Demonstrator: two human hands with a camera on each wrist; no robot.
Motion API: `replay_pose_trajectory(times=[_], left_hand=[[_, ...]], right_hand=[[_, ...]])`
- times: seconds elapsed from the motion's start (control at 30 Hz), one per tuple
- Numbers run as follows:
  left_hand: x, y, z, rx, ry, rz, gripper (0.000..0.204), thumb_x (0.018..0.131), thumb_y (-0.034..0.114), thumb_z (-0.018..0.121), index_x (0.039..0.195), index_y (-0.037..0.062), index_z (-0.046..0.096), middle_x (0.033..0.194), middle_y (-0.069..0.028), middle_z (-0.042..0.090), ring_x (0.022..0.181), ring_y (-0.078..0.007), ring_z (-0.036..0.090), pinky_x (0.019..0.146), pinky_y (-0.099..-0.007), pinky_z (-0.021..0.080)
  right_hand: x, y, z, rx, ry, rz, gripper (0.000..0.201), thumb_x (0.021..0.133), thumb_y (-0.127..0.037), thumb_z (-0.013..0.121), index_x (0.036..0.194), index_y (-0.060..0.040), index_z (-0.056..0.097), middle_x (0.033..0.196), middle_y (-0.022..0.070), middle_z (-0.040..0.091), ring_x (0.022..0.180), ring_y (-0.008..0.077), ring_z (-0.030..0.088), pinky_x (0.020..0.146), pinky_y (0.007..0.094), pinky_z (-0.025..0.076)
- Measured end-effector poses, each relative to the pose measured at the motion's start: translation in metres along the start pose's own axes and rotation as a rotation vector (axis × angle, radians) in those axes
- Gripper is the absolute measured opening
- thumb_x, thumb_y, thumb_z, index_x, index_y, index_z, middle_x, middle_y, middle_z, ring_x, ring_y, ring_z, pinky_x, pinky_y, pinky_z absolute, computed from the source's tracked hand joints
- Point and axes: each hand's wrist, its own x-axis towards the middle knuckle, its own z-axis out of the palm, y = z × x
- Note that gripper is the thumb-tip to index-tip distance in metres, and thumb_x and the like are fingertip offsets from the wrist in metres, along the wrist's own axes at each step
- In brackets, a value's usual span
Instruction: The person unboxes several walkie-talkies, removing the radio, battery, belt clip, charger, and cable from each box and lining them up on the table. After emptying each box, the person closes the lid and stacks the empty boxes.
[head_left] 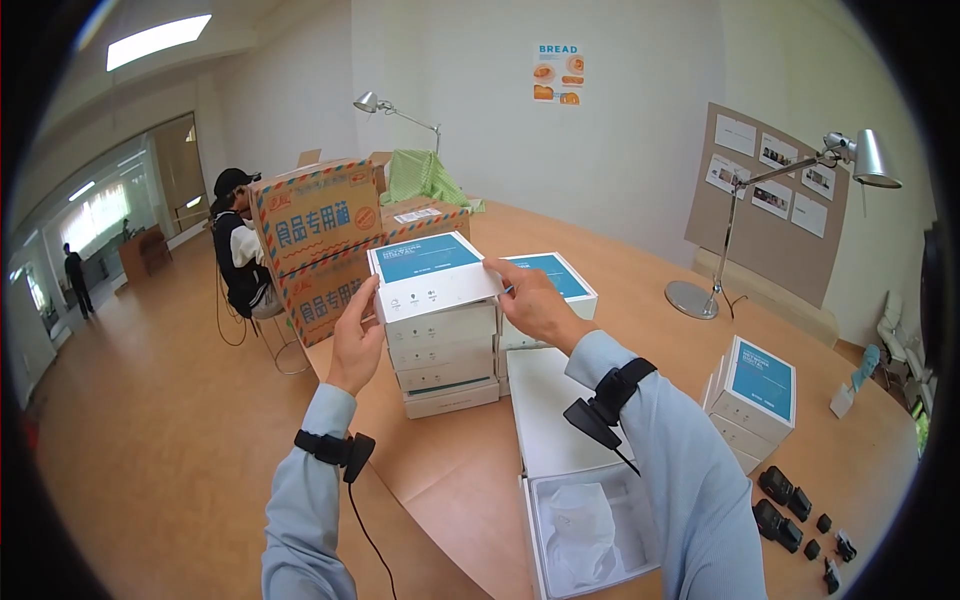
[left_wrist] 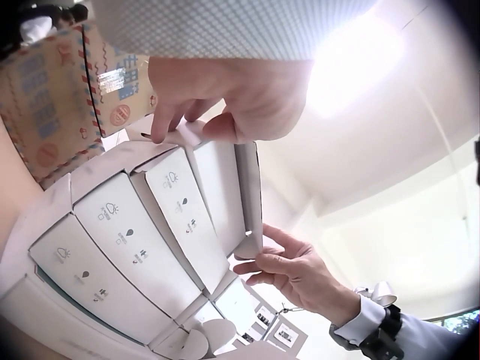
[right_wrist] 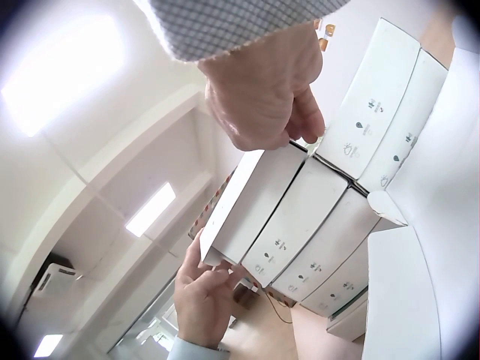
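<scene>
A white box [head_left: 425, 262] with a teal label lies on top of a stack of similar boxes [head_left: 445, 352]. My left hand [head_left: 357, 345] grips its left front corner, thumb near the top edge. At the right front corner, my right hand [head_left: 540, 305] pinches the edge. The front flap [right_wrist: 231, 201] stands out at an angle from the blank box front in the right wrist view. Nearer me lies an open white box [head_left: 645, 545], its lid [head_left: 560, 415] folded back toward the stacks. Inside it is a translucent plastic bag [head_left: 580, 530].
A second stack [head_left: 548, 270] adjoins on the right. Further right are two stacked boxes [head_left: 750, 395], small black devices [head_left: 782, 510] and a desk lamp [head_left: 690, 298]. Large printed cartons [head_left: 315, 235] stand behind on the left, with a seated person [head_left: 240, 245] beyond.
</scene>
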Motion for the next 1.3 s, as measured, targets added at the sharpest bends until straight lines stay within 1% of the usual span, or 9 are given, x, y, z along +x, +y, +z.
replay_pose_trajectory(times=[0.07,0.17,0.37,0.63,0.9,0.97,1.1,1.17,1.3], left_hand=[[0.000,-0.002,0.001,0.003,0.002,-0.015,0.064,0.090,-0.009,0.049,0.154,-0.0010,0.043,0.148,-0.0187,0.054,0.132,-0.0284,0.057,0.107,-0.0386,0.050],[0.000,0.000,0.005,-0.001,0.027,-0.043,0.066,0.091,-0.010,0.055,0.155,0.0004,0.041,0.147,-0.0174,0.055,0.132,-0.0264,0.058,0.104,-0.0372,0.053],[0.005,0.020,0.013,-0.035,0.195,-0.036,0.063,0.094,-0.009,0.061,0.154,0.0011,0.047,0.131,-0.0149,0.069,0.115,-0.0209,0.067,0.098,-0.0317,0.054],[0.016,0.027,0.029,-0.035,0.407,0.136,0.048,0.102,0.005,0.063,0.149,0.0007,0.053,0.133,-0.0154,0.067,0.113,-0.0179,0.067,0.093,-0.0298,0.055],[0.041,0.060,0.031,-0.039,0.452,0.102,0.042,0.105,0.015,0.063,0.145,0.0016,0.059,0.115,-0.0113,0.075,0.087,-0.0113,0.068,0.070,-0.0248,0.053],[0.053,0.059,0.033,-0.078,0.504,0.223,0.040,0.105,0.016,0.064,0.143,0.0033,0.062,0.103,-0.0046,0.075,0.073,-0.0061,0.061,0.061,-0.0221,0.047],[0.060,0.073,0.032,-0.132,0.474,0.160,0.037,0.105,0.015,0.064,0.140,0.0035,0.064,0.095,-0.0011,0.073,0.068,-0.0029,0.052,0.056,-0.0211,0.041],[0.064,0.073,0.029,-0.042,0.451,0.119,0.041,0.104,0.026,0.066,0.138,0.0035,0.065,0.111,-0.0051,0.074,0.081,-0.0058,0.063,0.063,-0.0208,0.054],[0.076,0.072,0.032,-0.052,0.476,0.103,0.041,0.103,0.028,0.068,0.135,0.0024,0.068,0.106,-0.0042,0.075,0.079,-0.0052,0.063,0.062,-0.0200,0.052]], right_hand=[[-0.001,-0.004,-0.002,0.016,-0.003,0.005,0.056,0.090,-0.001,0.057,0.146,-0.0055,0.055,0.102,0.0236,0.071,0.083,0.0302,0.068,0.078,0.0397,0.055],[0.001,-0.009,-0.002,0.049,0.003,0.011,0.057,0.089,0.000,0.053,0.146,-0.0028,0.052,0.108,0.0287,0.070,0.097,0.0428,0.068,0.088,0.0472,0.053],[0.004,-0.021,-0.013,0.242,0.019,0.065,0.048,0.093,-0.005,0.055,0.140,-0.0004,0.057,0.089,0.0187,0.067,0.079,0.0240,0.063,0.074,0.0365,0.051],[0.019,-0.015,-0.021,0.274,0.150,-0.193,0.038,0.098,-0.009,0.057,0.135,-0.0002,0.061,0.091,0.0174,0.068,0.077,0.0221,0.060,0.074,0.0354,0.051],[0.027,-0.069,-0.067,0.371,0.121,0.047,0.026,0.105,-0.016,0.056,0.117,0.0009,0.071,0.071,0.0049,0.063,0.065,0.0101,0.055,0.064,0.0296,0.051],[0.029,-0.077,-0.073,0.406,0.153,0.047,0.025,0.104,-0.017,0.058,0.114,0.0004,0.073,0.069,0.0038,0.062,0.063,0.0095,0.054,0.062,0.0293,0.050],[0.033,-0.081,-0.078,0.465,0.235,0.090,0.026,0.103,-0.019,0.060,0.107,0.0004,0.077,0.066,0.0019,0.061,0.060,0.0097,0.054,0.059,0.0290,0.049],[0.037,-0.078,-0.080,0.422,0.278,0.061,0.027,0.103,-0.020,0.061,0.106,0.0010,0.077,0.064,0.0021,0.061,0.059,0.0099,0.055,0.059,0.0290,0.049],[0.047,-0.076,-0.085,0.315,0.341,0.046,0.028,0.101,-0.023,0.065,0.103,0.0012,0.079,0.061,0.0033,0.061,0.059,0.0102,0.055,0.059,0.0297,0.048]])
